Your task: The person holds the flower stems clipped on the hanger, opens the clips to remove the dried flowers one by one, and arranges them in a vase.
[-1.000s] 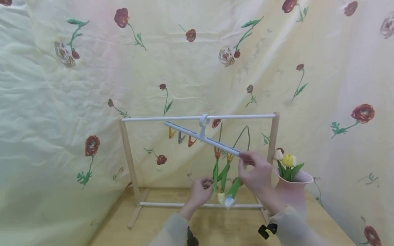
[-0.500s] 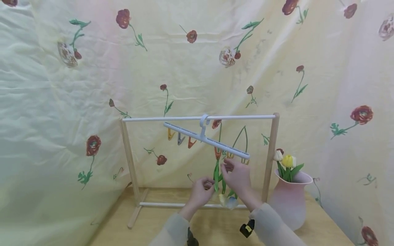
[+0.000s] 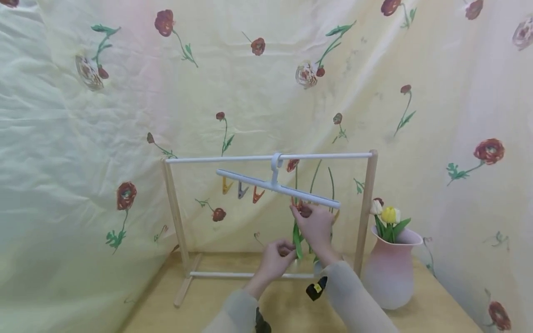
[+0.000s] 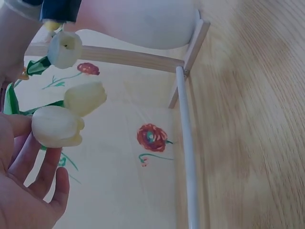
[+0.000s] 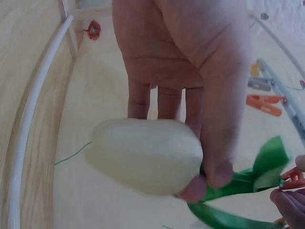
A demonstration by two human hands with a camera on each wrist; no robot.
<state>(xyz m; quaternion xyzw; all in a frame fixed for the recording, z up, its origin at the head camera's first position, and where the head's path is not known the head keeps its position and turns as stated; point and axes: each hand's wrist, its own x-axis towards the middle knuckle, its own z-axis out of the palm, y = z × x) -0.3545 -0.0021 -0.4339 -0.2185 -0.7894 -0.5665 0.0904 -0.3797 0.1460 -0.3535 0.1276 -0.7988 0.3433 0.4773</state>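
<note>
In the head view my left hand (image 3: 276,263) holds a white tulip (image 4: 55,128) that hangs upside down. Its fingers and thumb close on the green part just behind the bloom. Higher up, my right hand (image 3: 314,229) pinches an orange clip (image 5: 294,182) where the tulip's stem passes. The clip is under the right side of a pale blue hanger (image 3: 250,179), which tilts down to the right. Two more tulips hang close by, a cream tulip (image 4: 86,98) and a whitish tulip (image 4: 65,49). My right hand partly hides them in the head view.
The hanger hooks over the white top bar (image 3: 216,160) of a wooden-legged rack. On its left side hang a yellow clip (image 3: 226,186), a grey clip (image 3: 242,190) and an orange clip (image 3: 257,195). A pink-white vase (image 3: 389,277) with tulips stands at right on the wooden table (image 3: 154,310).
My right hand has let go of the hanger's right end and moved down and left to the orange clip. The hanger's right end has risen slightly. My left hand keeps the tulip, shifting slightly right.
</note>
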